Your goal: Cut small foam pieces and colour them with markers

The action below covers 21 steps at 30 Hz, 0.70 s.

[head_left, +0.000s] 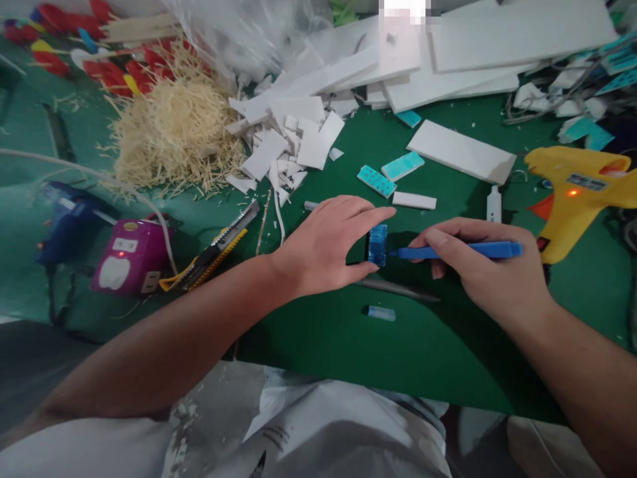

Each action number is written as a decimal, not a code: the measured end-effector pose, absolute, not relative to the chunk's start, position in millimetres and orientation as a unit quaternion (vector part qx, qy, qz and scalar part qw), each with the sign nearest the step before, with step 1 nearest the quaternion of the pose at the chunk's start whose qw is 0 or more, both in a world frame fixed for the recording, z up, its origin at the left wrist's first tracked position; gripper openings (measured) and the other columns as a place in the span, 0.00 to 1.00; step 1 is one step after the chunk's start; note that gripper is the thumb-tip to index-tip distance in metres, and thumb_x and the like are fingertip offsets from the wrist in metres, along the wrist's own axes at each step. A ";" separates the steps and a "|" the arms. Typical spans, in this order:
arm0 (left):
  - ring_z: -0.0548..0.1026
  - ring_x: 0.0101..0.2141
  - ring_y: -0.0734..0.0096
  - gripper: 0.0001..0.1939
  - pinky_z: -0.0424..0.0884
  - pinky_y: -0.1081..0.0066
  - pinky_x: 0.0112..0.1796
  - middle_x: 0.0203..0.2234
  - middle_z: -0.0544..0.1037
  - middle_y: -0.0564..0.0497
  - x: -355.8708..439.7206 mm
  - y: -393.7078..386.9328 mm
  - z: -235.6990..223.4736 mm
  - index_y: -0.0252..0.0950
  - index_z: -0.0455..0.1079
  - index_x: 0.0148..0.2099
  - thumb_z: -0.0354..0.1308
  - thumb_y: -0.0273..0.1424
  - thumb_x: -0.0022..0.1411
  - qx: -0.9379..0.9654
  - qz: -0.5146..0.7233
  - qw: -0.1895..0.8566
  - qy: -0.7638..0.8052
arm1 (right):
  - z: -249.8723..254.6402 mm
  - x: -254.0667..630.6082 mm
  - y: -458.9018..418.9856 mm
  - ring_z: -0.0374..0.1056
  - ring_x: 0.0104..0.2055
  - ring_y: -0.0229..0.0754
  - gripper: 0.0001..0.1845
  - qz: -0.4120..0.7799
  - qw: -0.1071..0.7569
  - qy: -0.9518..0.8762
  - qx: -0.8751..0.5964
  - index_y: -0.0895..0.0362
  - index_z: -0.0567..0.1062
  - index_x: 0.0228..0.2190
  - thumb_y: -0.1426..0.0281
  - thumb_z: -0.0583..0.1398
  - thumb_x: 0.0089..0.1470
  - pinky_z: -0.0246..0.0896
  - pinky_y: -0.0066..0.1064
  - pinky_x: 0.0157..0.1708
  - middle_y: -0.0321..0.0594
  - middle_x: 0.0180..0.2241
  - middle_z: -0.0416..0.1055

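A small foam piece [377, 245], its top streaked with dark blue ink, lies on the green table. My left hand [331, 245] steadies it from the left, thumb at its near end and forefinger by its far end. In my right hand [490, 265] is a blue marker pen [460, 251], tip pointing left at the piece's right edge. The pen's cap [381, 313] lies nearer to me. Under the left thumb runs a dark, thin, pointed strip [403, 290]. Beyond the hands sit a dotted turquoise piece [377, 181], a plain turquoise one [403, 166] and a small white strip [415, 200].
A yellow glue gun [572, 192] with a lit light stands at right, by a white marker [494, 204]. At left are yellow utility knives [213, 245], a purple power box [132, 255] and a blue glue gun [70, 216]. Straw shreds [174, 126] and white foam scraps [298, 139] lie behind.
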<state>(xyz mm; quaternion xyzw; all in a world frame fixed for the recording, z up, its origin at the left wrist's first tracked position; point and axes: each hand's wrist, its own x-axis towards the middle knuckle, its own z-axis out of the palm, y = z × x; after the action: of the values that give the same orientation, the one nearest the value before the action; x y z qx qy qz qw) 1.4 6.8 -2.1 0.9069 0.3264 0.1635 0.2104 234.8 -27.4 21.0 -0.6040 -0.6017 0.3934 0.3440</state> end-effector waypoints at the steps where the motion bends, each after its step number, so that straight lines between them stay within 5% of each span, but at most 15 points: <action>1: 0.71 0.59 0.51 0.32 0.68 0.54 0.60 0.57 0.75 0.38 1.2 6.8 -2.1 0.31 0.63 0.68 0.65 0.33 0.66 0.907 0.166 0.210 0.325 | 21.6 234.6 -27.6 0.63 0.16 0.35 0.11 0.391 0.347 -0.598 -0.608 0.51 0.83 0.26 0.60 0.68 0.55 0.56 0.29 0.16 0.34 0.16 0.71; 21: 0.72 0.58 0.51 0.29 0.68 0.53 0.60 0.55 0.76 0.38 3.7 3.0 -2.8 0.30 0.66 0.66 0.63 0.34 0.66 0.898 0.172 0.196 0.353 | 27.0 233.5 -29.9 0.64 0.16 0.35 0.11 0.406 0.333 -0.603 -0.601 0.52 0.83 0.23 0.66 0.64 0.54 0.56 0.27 0.16 0.33 0.14 0.71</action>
<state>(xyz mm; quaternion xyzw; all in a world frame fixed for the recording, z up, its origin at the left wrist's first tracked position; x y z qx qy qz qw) 3.7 3.0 -2.8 0.8983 0.3533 0.1721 0.1964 233.5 -29.9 27.0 -0.6012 -0.6026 0.4058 0.3327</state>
